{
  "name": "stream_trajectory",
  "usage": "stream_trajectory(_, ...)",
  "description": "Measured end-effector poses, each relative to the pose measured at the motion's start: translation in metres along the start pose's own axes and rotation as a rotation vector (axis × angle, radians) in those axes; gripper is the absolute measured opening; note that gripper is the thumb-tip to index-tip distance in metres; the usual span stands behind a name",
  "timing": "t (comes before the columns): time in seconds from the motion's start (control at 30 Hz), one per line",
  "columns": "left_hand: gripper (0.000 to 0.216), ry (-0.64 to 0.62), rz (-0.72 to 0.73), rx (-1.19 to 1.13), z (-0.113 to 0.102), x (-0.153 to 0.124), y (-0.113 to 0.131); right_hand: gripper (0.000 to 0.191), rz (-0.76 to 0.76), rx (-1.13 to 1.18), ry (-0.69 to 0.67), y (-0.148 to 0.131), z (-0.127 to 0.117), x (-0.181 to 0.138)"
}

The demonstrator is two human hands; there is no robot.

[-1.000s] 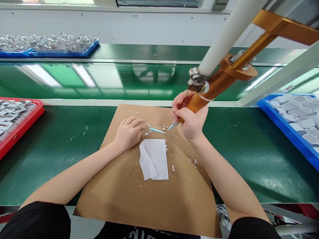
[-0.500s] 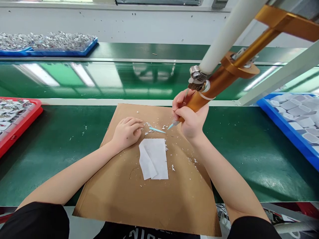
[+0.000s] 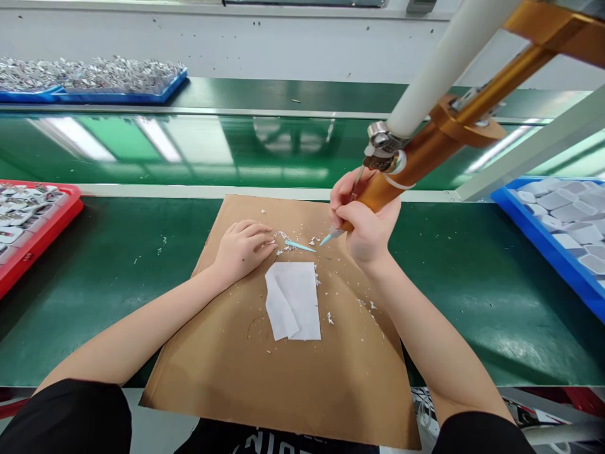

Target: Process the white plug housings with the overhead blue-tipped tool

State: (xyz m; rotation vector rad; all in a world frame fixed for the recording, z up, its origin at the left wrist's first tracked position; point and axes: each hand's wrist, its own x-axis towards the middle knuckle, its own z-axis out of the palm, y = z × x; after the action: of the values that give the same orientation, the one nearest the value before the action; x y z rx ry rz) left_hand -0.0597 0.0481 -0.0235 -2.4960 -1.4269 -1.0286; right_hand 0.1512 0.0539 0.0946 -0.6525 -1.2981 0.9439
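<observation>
My right hand (image 3: 371, 230) is wrapped round an orange dispensing gun (image 3: 411, 167), fingers about its front end near the lever. Its pale blue nozzle (image 3: 327, 239) points down and left, close over the cardboard sheet (image 3: 283, 394). A loose, slim blue tip (image 3: 300, 246) lies just left of the nozzle among white shreds (image 3: 286, 250). Resting on the cardboard, my left hand (image 3: 243, 252) has its fingers curled and the thumb drawn in toward them; a tiny white bit shows at the fingertips. Two overlapping pieces of white paper (image 3: 305, 299) lie below, between the hands.
On the left stands a red tray (image 3: 70, 205) of small white and metal parts. A blue tray (image 3: 543, 236) of white plastic pieces is on the right. Another blue tray (image 3: 165, 91) heaped with metal clips sits behind. A thick white hose (image 3: 444, 75) runs up from the gun.
My left thumb and fingertips have drawn closer together. The gun and my right hand sit slightly further right in view, with the whole scene shifted a little.
</observation>
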Motion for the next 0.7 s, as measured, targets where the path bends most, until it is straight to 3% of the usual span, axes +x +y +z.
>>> stream_trajectory(0.17,0.013,0.07,0.192,0.071,-0.0011,0.0019,0.0017,0.016,-0.002,0.027,0.017,0.0007,0.0001,0.0004)
stream_trajectory(0.37,0.014,0.077,0.283,0.004,-0.0027,0.0017,0.0001,0.015,-0.029,0.055,0.022,0.0006,0.002,0.0016)
stream_trajectory(0.7,0.014,0.13,0.229,0.095,0.0024,0.0021,-0.0026,0.016,-0.045,0.049,-0.002,0.0019,0.0012,0.0006)
